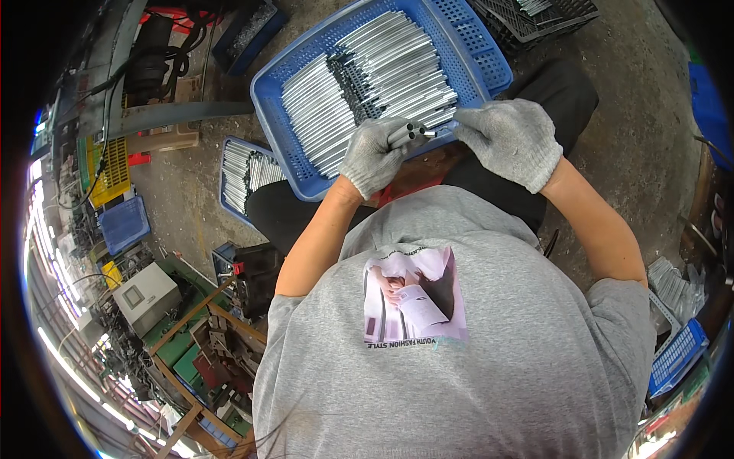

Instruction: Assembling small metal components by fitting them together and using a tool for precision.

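My left hand (372, 157), in a grey knitted glove, is closed around several short metal tubes (401, 137). Their dark open ends point toward my right hand. My right hand (514, 139), gloved the same way, is just to the right of those ends with its fingers pressed together. Whatever is between its fingertips, if anything, is hidden. Beyond both hands sits a blue perforated plastic basket (267, 107), tilted in view. Inside it lie silvery metal tubes (399, 65) in two rows, with dark tube ends showing between them.
A smaller blue basket (226, 177) of similar tubes stands at the left, beside my leg. A black crate (527, 30) is at the far right. Machinery with a white box (147, 297) and a green bench fills the lower left. Another blue basket (679, 356) stands at the right.
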Demonstrator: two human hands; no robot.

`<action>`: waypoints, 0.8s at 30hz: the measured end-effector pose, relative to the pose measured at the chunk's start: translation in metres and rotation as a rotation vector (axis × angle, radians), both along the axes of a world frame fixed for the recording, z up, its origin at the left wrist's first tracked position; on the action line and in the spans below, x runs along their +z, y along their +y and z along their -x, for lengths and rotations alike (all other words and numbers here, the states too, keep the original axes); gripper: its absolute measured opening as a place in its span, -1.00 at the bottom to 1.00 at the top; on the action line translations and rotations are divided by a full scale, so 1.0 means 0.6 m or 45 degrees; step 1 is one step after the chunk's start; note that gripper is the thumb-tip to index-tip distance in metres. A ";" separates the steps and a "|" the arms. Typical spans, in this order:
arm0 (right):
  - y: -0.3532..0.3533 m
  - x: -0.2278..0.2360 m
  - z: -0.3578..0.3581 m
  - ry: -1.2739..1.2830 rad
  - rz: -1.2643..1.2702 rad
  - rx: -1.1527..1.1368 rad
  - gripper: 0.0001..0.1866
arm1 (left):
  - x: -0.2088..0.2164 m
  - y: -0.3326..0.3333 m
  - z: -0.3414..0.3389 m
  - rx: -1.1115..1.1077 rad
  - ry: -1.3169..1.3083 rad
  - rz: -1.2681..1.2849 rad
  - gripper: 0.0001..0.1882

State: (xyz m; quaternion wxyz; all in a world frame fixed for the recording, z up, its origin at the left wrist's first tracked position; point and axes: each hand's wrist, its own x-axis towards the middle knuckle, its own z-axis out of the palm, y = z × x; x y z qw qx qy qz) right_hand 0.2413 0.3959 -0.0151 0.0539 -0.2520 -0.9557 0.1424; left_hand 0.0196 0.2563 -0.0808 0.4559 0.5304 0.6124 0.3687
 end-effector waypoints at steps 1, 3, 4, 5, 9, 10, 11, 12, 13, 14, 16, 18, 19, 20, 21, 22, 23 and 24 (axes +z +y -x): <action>-0.003 0.009 0.001 -0.033 0.060 0.002 -0.80 | 0.008 0.001 -0.008 0.045 0.120 -0.094 -0.69; -0.010 0.031 0.003 -0.100 0.186 0.001 -0.81 | 0.024 0.004 -0.022 0.130 0.361 -0.277 -0.77; -0.012 0.034 0.004 -0.133 0.248 0.000 -0.81 | 0.028 0.004 -0.025 0.172 0.482 -0.369 -0.81; -0.011 0.034 0.004 -0.134 0.250 0.000 -0.81 | 0.032 0.005 -0.025 0.172 0.480 -0.368 -0.81; -0.002 0.028 0.008 0.031 0.147 -0.132 -0.83 | 0.040 0.005 -0.026 0.108 0.656 -0.471 -0.62; -0.003 0.027 0.008 0.031 0.148 -0.132 -0.83 | 0.040 0.004 -0.026 0.108 0.656 -0.470 -0.62; -0.005 0.025 0.008 -0.003 0.169 -0.105 -0.83 | 0.040 0.003 -0.027 0.124 0.659 -0.453 -0.62; -0.006 0.023 0.007 -0.037 0.192 -0.079 -0.83 | 0.039 0.002 -0.029 0.140 0.662 -0.436 -0.62; -0.007 0.022 0.007 -0.071 0.214 -0.053 -0.83 | 0.038 0.001 -0.030 0.156 0.665 -0.418 -0.62; -0.008 0.021 0.007 -0.105 0.236 -0.027 -0.83 | 0.038 0.001 -0.030 0.171 0.667 -0.401 -0.62; -0.005 0.027 0.008 -0.082 0.244 -0.044 -0.82 | 0.036 0.000 -0.030 0.170 0.685 -0.420 -0.64; 0.001 0.037 0.012 -0.035 0.256 -0.076 -0.82 | 0.035 0.001 -0.030 0.171 0.723 -0.463 -0.68; 0.003 0.038 0.013 -0.012 0.262 -0.092 -0.82 | 0.035 0.000 -0.030 0.172 0.742 -0.484 -0.70; 0.004 0.036 0.013 -0.011 0.260 -0.093 -0.82 | 0.036 0.001 -0.030 0.172 0.743 -0.486 -0.70; 0.003 0.031 0.013 -0.025 0.259 -0.091 -0.82 | 0.037 0.003 -0.030 0.180 0.723 -0.478 -0.71; 0.003 0.025 0.013 -0.040 0.258 -0.090 -0.82 | 0.039 0.004 -0.030 0.188 0.703 -0.469 -0.71; 0.002 0.020 0.013 -0.056 0.257 -0.090 -0.81 | 0.040 0.006 -0.030 0.196 0.683 -0.461 -0.72; 0.002 0.018 0.013 -0.071 0.256 -0.089 -0.81 | 0.040 0.007 -0.030 0.203 0.662 -0.453 -0.72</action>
